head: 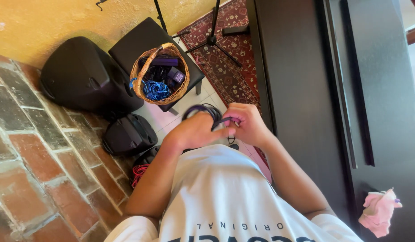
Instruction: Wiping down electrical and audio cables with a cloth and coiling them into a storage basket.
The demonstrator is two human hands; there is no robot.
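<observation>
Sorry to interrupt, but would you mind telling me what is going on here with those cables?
A person in a white shirt holds a coiled dark cable in front of the chest. The left hand grips the coil, and the right hand pinches part of it. Just beyond, a wicker basket holding blue cable and purple items sits on a black stool. Black speakers stand on the floor nearby.

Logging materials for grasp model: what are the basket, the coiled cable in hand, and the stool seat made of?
Basket: woven wicker, tan, matte, visible weave. Coiled cable, held by left hand and right hand: dark rubber or plastic jacket, slight sheen. Stool seat: black padding, likely vinyl or leather.
</observation>
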